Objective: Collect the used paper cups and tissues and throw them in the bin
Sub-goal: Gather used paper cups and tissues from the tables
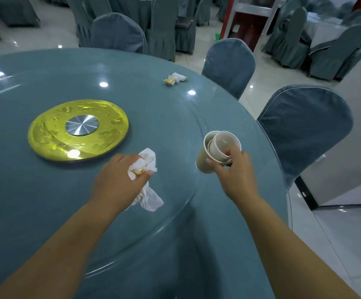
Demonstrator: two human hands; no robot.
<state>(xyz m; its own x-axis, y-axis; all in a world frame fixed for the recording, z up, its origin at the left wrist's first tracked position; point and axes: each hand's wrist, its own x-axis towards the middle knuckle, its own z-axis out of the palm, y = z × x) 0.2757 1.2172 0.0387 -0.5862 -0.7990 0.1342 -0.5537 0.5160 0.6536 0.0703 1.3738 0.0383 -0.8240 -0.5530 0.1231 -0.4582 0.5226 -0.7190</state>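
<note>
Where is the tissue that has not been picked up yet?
The loose tissue lies far right on the table in the head view, beyond the gold disc and just left of a covered chair.

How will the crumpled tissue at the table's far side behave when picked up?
The far tissue is probably light and floppy, like the tissues drooping from the left hand. It seems unlikely to roll. Its yellowish scrap might drop out.

I assess this as a restaurant banquet hall. Near me stands a large round table [218, 244] under teal cloth, with a glass turntable [164, 117] and a gold centre disc [45, 134]. Fabric-covered chairs [304, 130] ring it. More covered tables [132, 9] and chairs stand far behind, on a glossy tiled floor [268, 67].
</note>
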